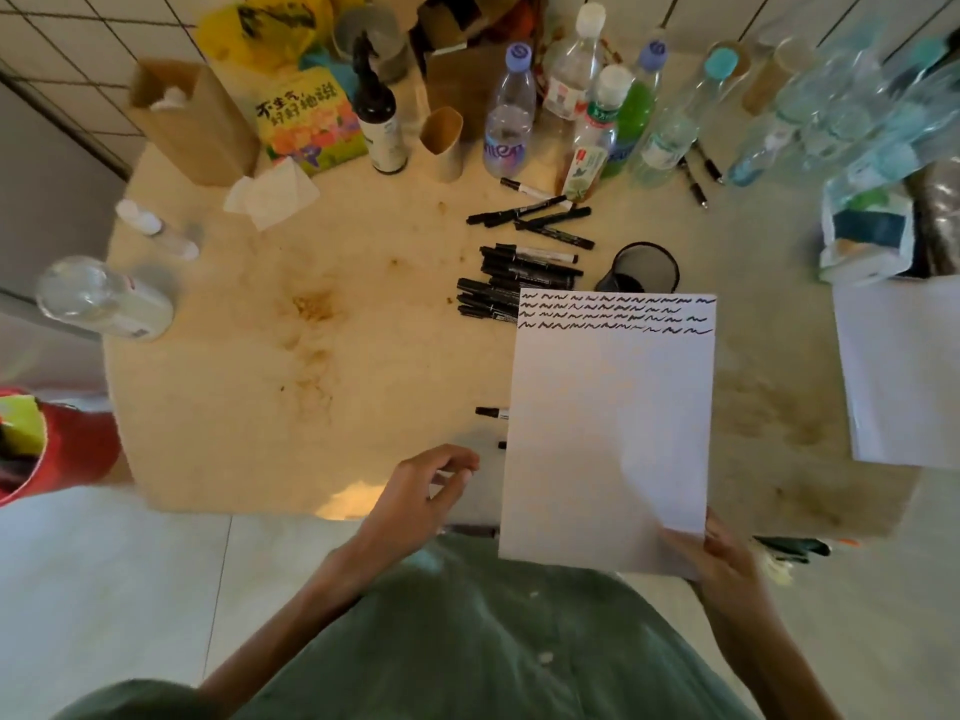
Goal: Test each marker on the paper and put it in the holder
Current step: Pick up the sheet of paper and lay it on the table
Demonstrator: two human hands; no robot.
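Right hand (722, 558): gripping the paper (608, 433) at its near right corner, lifting it above the table (260, 407).
Left hand (426, 491): hovering, fingers loosely curled, holding nothing.
Markers (498, 288): lying heaped left of the paper's scribbled top.
Holder (644, 267): standing just beyond the paper.

One head-worn wide-angle view looks steeply down and forward from above the person's lap onto the surface (322, 407). Its near edge lies close below; the far clutter of bottles (509, 122) bends outward toward the frame's corners.
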